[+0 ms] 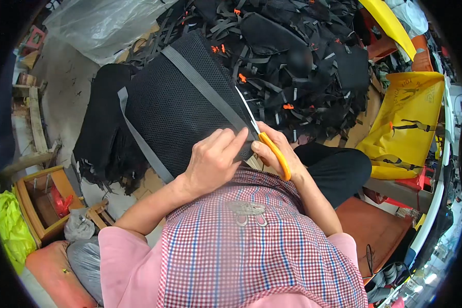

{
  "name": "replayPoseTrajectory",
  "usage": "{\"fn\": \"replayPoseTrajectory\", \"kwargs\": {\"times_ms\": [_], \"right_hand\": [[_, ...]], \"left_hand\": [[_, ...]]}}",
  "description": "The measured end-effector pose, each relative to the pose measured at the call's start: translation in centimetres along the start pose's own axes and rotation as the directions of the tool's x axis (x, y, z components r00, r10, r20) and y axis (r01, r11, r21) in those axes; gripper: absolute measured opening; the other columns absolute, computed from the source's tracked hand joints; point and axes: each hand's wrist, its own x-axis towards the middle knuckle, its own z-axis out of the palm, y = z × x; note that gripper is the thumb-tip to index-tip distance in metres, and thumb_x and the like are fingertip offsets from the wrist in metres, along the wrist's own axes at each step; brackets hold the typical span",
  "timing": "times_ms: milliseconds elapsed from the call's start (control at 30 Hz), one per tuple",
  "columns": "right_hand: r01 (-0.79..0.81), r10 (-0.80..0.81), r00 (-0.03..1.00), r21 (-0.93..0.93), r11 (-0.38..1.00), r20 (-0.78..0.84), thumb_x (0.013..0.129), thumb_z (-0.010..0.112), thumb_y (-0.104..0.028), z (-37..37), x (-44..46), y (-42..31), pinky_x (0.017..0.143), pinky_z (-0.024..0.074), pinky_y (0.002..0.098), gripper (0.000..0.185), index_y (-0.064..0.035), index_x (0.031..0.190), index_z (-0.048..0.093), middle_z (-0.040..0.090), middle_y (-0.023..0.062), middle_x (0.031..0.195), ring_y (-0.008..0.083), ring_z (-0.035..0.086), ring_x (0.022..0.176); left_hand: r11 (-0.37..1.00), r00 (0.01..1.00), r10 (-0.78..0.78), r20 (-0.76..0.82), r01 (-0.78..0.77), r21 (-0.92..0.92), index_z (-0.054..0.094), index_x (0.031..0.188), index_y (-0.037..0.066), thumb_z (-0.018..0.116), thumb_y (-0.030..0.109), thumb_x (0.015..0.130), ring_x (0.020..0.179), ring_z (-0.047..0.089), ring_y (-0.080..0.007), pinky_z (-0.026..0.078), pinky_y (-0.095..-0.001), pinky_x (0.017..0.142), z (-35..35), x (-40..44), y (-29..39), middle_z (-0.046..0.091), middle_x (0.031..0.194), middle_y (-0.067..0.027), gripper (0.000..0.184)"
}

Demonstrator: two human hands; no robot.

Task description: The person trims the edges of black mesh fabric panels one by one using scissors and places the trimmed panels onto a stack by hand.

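A black mesh fabric panel (164,110) with grey webbing straps (203,84) lies tilted across my lap. My left hand (215,156) is closed at its near right corner, fingers pinching the edge by a strap's end; the exact spot under the fingertips is hidden. In my right hand (273,149) is a pair of scissors (274,154) with orange handles, gripped near the pivot. Their blades point up and away along the panel's right edge. The blades look close together, and I cannot tell whether they touch the fabric.
A large heap of black strapped pieces (303,66) with orange buckles spreads beyond the panel. More black pieces (105,123) are stacked at left, near a wooden drawer (41,205). Clear plastic sheeting (102,28) lies at the back left. A yellow sheet (408,118) hangs at right.
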Motion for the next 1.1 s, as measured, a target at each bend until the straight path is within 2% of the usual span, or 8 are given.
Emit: {"fn": "replayPoseTrajectory", "kwargs": {"times_ms": [100, 167, 300, 400, 733, 833, 933, 1100], "right_hand": [[-0.171, 0.174, 0.984, 0.078, 0.982, -0.034, 0.094, 0.06, -0.033, 0.5, -0.2, -0.3, 0.073, 0.0475, 0.0316, 0.039, -0.0012, 0.116, 0.06, 0.063, 0.0101, 0.084, 0.0163, 0.059, 0.079], [-0.185, 0.19, 0.98, 0.078, 0.98, -0.064, 0.093, 0.06, -0.033, 0.7, -0.1, -0.4, 0.071, 0.0473, 0.0311, 0.037, -0.001, 0.112, 0.061, 0.063, 0.0101, 0.081, 0.0157, 0.059, 0.077], [0.013, -0.026, 0.994, -0.121, 0.993, -0.105, 0.093, 0.06, -0.032, 0.8, 1.0, -0.1, 0.068, 0.047, 0.0302, 0.036, -0.0004, 0.109, 0.062, 0.063, 0.0098, 0.077, 0.0145, 0.058, 0.072], [-0.024, 0.013, 0.994, -0.1, 0.995, -0.11, 0.093, 0.061, -0.032, 0.7, 1.3, -1.0, 0.066, 0.0468, 0.0302, 0.034, -0.0001, 0.104, 0.062, 0.063, 0.0095, 0.074, 0.0142, 0.057, 0.069], [-0.065, 0.052, 0.994, -0.141, 0.988, -0.094, 0.093, 0.061, -0.032, 0.3, 2.6, -1.4, 0.063, 0.0453, 0.0311, 0.033, 0.0008, 0.099, 0.062, 0.06, 0.0099, 0.071, 0.0124, 0.054, 0.067], [0.049, -0.081, 0.99, -0.254, 0.966, -0.116, 0.093, 0.062, -0.032, 0.4, 3.3, -0.3, 0.063, 0.0453, 0.0308, 0.033, 0.0002, 0.099, 0.062, 0.059, 0.0087, 0.072, 0.0113, 0.054, 0.068], [0.027, -0.039, 0.99, -0.094, 0.995, -0.133, 0.092, 0.063, -0.033, 0.6, 3.8, -0.7, 0.063, 0.0455, 0.0306, 0.033, -0.0009, 0.1, 0.063, 0.058, 0.0085, 0.072, 0.0119, 0.053, 0.068], [0.005, -0.03, 0.991, -0.185, 0.983, -0.133, 0.092, 0.064, -0.033, 0.4, 4.5, -0.8, 0.064, 0.0457, 0.0297, 0.033, -0.0021, 0.104, 0.063, 0.06, 0.0074, 0.074, 0.013, 0.054, 0.069]], "left_hand": [[0.999, 0.999, 0.04, -0.009, -0.04, -0.017, 0.061, 0.119, -0.006, 0.076, -0.002, 0.055, 0.073, 0.056, -0.0243, 0.048, -0.0344, 0.061, 0.3, -0.3, -0.5, 0.051, 0.081, -0.0097, 0.066], [0.998, 0.998, 0.052, -0.04, -0.053, -0.026, 0.062, 0.115, -0.006, 0.076, -0.001, 0.056, 0.07, 0.056, -0.0235, 0.048, -0.0336, 0.059, 0.5, -0.4, -0.5, 0.051, 0.079, -0.0095, 0.061], [0.997, 0.997, 0.059, -0.043, -0.061, -0.045, 0.062, 0.111, -0.007, 0.07, 0.008, 0.07, 0.069, 0.058, -0.0241, 0.051, -0.0338, 0.059, 0.9, -0.7, -0.7, 0.055, 0.079, -0.0109, 0.044], [0.995, 0.992, 0.069, -0.108, -0.077, -0.066, 0.066, 0.105, -0.006, 0.073, 0.0, 0.06, 0.064, 0.054, -0.0214, 0.046, -0.0311, 0.052, 1.1, -0.6, -0.7, 0.051, 0.073, -0.0083, 0.046], [0.99, 0.994, 0.074, -0.079, -0.082, -0.112, 0.064, 0.115, -0.006, 0.073, 0.002, 0.056, 0.063, 0.053, -0.0212, 0.047, -0.0327, 0.054, 1.3, -1.0, -1.1, 0.048, 0.072, -0.0072, 0.06], [0.987, 0.993, 0.097, -0.068, -0.105, -0.123, 0.063, 0.117, -0.005, 0.075, 0.005, 0.052, 0.064, 0.053, -0.0209, 0.047, -0.033, 0.054, 1.5, -1.3, -1.4, 0.048, 0.073, -0.0068, 0.067], [0.984, 0.992, 0.105, -0.065, -0.113, -0.136, 0.063, 0.118, -0.005, 0.076, 0.007, 0.049, 0.064, 0.053, -0.0209, 0.047, -0.0328, 0.054, 1.6, -1.3, -1.4, 0.048, 0.074, -0.0065, 0.071], [0.977, 0.989, 0.135, -0.061, -0.143, -0.156, 0.063, 0.117, -0.004, 0.075, 0.008, 0.047, 0.063, 0.053, -0.0203, 0.047, -0.0319, 0.053, 1.8, -1.4, -1.8, 0.05, 0.075, -0.006, 0.073]]}}
